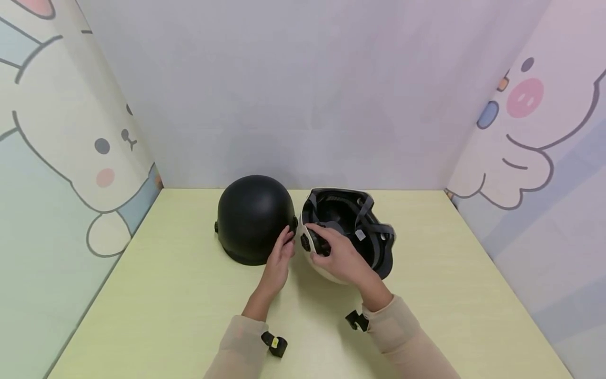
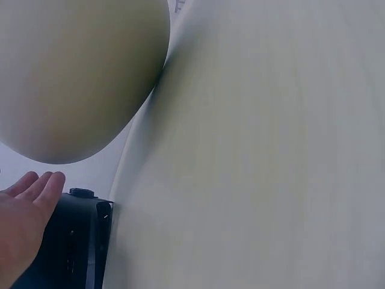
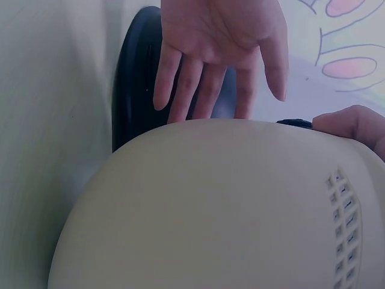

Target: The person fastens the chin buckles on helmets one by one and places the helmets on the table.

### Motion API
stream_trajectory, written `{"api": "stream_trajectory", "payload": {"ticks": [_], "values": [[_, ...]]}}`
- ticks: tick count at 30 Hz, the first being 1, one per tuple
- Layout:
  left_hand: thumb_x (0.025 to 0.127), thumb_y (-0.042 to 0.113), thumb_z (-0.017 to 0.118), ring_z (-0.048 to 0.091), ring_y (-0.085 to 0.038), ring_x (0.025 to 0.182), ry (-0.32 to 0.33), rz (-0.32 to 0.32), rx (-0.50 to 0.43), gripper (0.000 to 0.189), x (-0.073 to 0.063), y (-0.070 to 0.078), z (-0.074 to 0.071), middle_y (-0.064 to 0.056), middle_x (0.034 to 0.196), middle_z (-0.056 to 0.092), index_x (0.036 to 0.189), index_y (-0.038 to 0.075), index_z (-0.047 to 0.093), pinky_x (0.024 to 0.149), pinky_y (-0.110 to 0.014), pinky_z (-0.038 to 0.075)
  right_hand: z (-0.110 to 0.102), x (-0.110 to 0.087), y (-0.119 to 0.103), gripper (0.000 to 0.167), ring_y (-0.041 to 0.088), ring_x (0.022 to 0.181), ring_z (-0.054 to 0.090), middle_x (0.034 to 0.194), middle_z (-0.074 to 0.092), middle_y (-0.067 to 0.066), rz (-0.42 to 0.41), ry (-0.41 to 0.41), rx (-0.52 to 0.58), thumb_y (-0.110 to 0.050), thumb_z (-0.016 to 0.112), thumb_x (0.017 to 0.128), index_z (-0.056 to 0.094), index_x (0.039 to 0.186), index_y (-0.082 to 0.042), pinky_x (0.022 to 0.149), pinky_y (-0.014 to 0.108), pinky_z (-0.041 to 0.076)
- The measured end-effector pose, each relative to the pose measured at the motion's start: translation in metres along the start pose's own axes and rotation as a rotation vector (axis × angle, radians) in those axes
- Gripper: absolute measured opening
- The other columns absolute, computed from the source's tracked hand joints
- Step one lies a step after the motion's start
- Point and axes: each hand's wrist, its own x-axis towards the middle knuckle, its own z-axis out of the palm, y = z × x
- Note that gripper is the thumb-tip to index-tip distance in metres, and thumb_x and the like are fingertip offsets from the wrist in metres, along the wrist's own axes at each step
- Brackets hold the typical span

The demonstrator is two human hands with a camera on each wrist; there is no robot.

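A black helmet (image 1: 255,218) sits dome-up on the table, a small round knob on each side. To its right a cream-white helmet (image 3: 210,198) lies tipped over, its black-lined inside (image 1: 338,210) and grey straps facing up. My right hand (image 1: 343,255) grips the white helmet's edge near its side knob (image 1: 305,242). My left hand (image 1: 279,263) reaches between both helmets, fingers nearly straight beside the black one's right knob; whether they touch it I cannot tell. The left wrist view shows the left hand (image 2: 24,223) below the white dome, in front of the black helmet.
The pale yellow table (image 1: 156,316) runs back to a plain grey-white wall (image 1: 303,95). Side panels with cartoon animals stand left (image 1: 52,131) and right (image 1: 535,158). A small black device (image 1: 274,343) is worn on each sleeve.
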Motion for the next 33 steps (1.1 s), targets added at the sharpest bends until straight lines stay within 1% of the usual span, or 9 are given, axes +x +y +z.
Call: {"api": "stream_trajectory", "payload": {"ticks": [4,11,13,16,20,24,26,29,33], "values": [[0.107,0.011,0.036,0.035,-0.042,0.134,-0.015,-0.009,-0.010,0.049,0.001,0.000,0.001,-0.029,0.149,0.030,0.153,-0.002,0.021,0.104,-0.051,0.034,-0.003,0.002,0.000,0.063,0.020,0.081,0.050,0.130,0.056,0.010,0.036,0.007,0.030,-0.009,0.071,0.085,0.050,0.144,-0.018,0.070,0.036,0.044],[0.107,0.015,0.039,0.028,-0.042,0.138,-0.038,-0.024,-0.039,0.053,0.004,-0.001,0.005,-0.028,0.152,0.025,0.154,-0.001,0.019,0.107,-0.050,0.030,-0.009,0.001,0.000,0.064,0.021,0.083,0.052,0.135,0.053,0.011,0.066,-0.010,0.074,-0.010,0.069,0.087,0.047,0.146,-0.019,0.070,0.037,0.045],[0.107,0.015,0.040,0.028,-0.042,0.138,-0.042,-0.027,-0.040,0.054,0.006,-0.002,0.008,-0.027,0.152,0.025,0.154,-0.001,0.018,0.107,-0.048,0.029,-0.011,0.002,0.000,0.065,0.021,0.088,0.055,0.137,0.052,0.011,0.072,-0.006,0.090,-0.011,0.069,0.087,0.046,0.147,-0.019,0.072,0.037,0.046],[0.106,0.015,0.041,0.028,-0.043,0.138,-0.043,-0.026,-0.052,0.056,0.008,-0.003,0.011,-0.027,0.153,0.023,0.154,-0.003,0.017,0.107,-0.049,0.029,-0.014,0.001,0.000,0.064,0.021,0.088,0.058,0.138,0.052,0.011,0.090,0.014,0.113,-0.011,0.069,0.088,0.046,0.147,-0.019,0.071,0.038,0.048],[0.106,0.015,0.042,0.029,-0.042,0.137,-0.062,-0.024,-0.091,0.058,0.011,-0.005,0.016,-0.025,0.155,0.019,0.154,-0.002,0.014,0.107,-0.050,0.029,-0.019,0.001,0.001,0.063,0.023,0.087,0.064,0.134,0.054,0.013,0.111,0.039,0.159,-0.010,0.069,0.088,0.047,0.147,-0.018,0.065,0.036,0.051],[0.106,0.016,0.043,0.030,-0.041,0.137,-0.083,-0.037,-0.127,0.061,0.013,-0.010,0.020,-0.023,0.156,0.017,0.155,0.000,0.011,0.105,-0.052,0.031,-0.024,0.000,0.003,0.064,0.026,0.096,0.065,0.136,0.052,0.017,0.140,0.057,0.212,-0.009,0.070,0.089,0.046,0.147,-0.017,0.068,0.036,0.053],[0.106,0.016,0.043,0.033,-0.042,0.135,-0.082,-0.050,-0.152,0.062,0.013,-0.012,0.022,-0.025,0.155,0.017,0.155,0.000,0.010,0.102,-0.056,0.033,-0.026,0.000,0.005,0.064,0.025,0.095,0.065,0.137,0.051,0.018,0.159,0.066,0.220,-0.010,0.070,0.089,0.045,0.148,-0.018,0.068,0.036,0.053],[0.106,0.016,0.043,0.034,-0.042,0.134,-0.094,-0.077,-0.192,0.063,0.014,-0.014,0.025,-0.024,0.156,0.014,0.156,0.003,0.007,0.099,-0.059,0.036,-0.029,0.000,0.006,0.065,0.025,0.091,0.063,0.138,0.049,0.020,0.185,0.077,0.234,-0.011,0.070,0.089,0.045,0.148,-0.019,0.068,0.037,0.051],[0.107,0.016,0.040,0.033,-0.041,0.135,-0.125,-0.073,-0.235,0.064,0.017,-0.016,0.028,-0.021,0.158,0.008,0.157,0.007,0.001,0.098,-0.058,0.038,-0.032,0.001,0.007,0.064,0.032,0.102,0.062,0.140,0.047,0.020,0.205,0.092,0.264,-0.011,0.070,0.090,0.045,0.148,-0.019,0.078,0.043,0.052]]}}
